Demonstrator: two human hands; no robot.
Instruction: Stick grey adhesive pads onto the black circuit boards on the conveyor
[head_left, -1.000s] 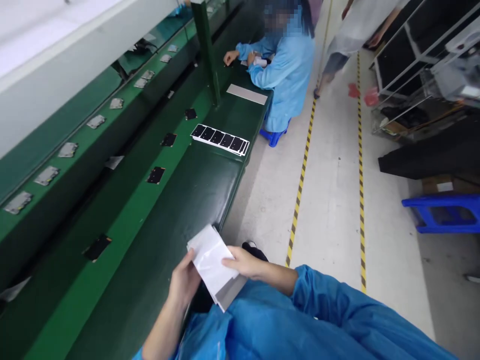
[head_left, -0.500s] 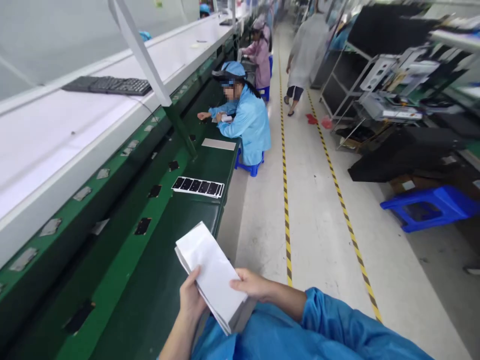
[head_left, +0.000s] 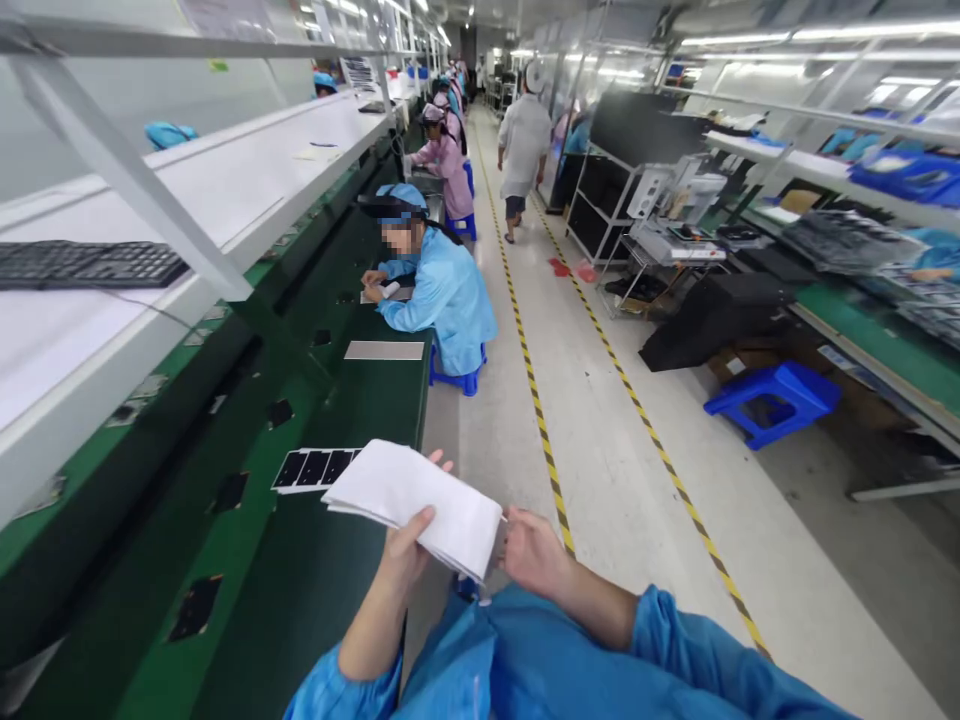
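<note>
Clasps white sheets (head_left: 420,505) at lower centre between left hand (head_left: 405,550) thumb and fingers, with right hand (head_left: 536,552) fingers loosely curled, open, at their right edge.

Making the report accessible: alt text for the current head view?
A person's left hand holds a stack of white sheets, the right hand at its edge. Beside them, a green bench bears a white strip with black pieces; farther along, a co-worker in blue sits.

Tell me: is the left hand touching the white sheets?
Touching. The head view shows the left hand holding the white sheets, its thumb lying on top.
</note>
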